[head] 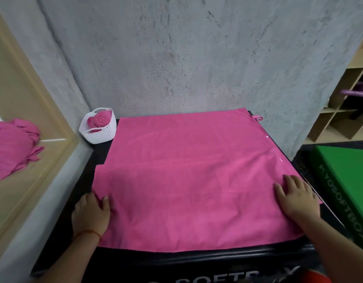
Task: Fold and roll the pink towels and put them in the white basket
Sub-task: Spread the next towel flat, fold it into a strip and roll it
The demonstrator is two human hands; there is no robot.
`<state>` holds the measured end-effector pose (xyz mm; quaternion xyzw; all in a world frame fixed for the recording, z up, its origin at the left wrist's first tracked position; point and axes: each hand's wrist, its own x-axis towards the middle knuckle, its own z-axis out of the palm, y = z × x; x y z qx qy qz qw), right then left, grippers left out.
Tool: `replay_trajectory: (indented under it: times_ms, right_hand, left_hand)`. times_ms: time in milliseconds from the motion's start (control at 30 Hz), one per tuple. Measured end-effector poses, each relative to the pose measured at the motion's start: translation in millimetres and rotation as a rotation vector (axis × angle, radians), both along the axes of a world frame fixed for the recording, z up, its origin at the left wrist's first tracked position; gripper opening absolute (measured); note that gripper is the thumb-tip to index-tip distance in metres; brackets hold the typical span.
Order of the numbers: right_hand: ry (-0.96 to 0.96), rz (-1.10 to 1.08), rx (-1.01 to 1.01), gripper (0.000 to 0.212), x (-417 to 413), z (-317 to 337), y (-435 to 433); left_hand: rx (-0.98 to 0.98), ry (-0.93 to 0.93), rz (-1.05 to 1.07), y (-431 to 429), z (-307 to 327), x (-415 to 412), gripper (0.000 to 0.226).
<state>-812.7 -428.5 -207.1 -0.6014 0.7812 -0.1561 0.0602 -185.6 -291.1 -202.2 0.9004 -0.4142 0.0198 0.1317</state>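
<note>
A large pink towel (pixel 188 176) lies spread over the black soft box (pixel 176 260), its near part folded over so a fold edge runs across the middle. My left hand (pixel 90 215) rests on the towel's near left edge, thumb and fingers pinching the cloth. My right hand (pixel 296 197) lies flat on the towel's right edge with its fingers straight. The white basket (pixel 99 135) stands at the box's far left corner and holds rolled pink towels (pixel 100 120).
A heap of pink towels (pixel 13 148) lies on the wooden ledge at the left. A green soft box (pixel 347 180) stands close on the right. A grey wall rises behind the black box. Wooden cubby shelves (pixel 343 111) are at the far right.
</note>
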Motion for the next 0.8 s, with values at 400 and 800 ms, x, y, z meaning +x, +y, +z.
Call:
replay_trajectory:
  times_ms: [400, 800]
  right_hand:
    - [0.04, -0.047, 0.075, 0.076, -4, 4, 50]
    - [0.019, -0.012, 0.196, 0.078, -15, 4, 98]
  left_hand:
    - [0.114, 0.007, -0.006, 29, 14, -7, 0.037]
    - [0.18, 0.017, -0.031, 96, 18, -16, 0.044]
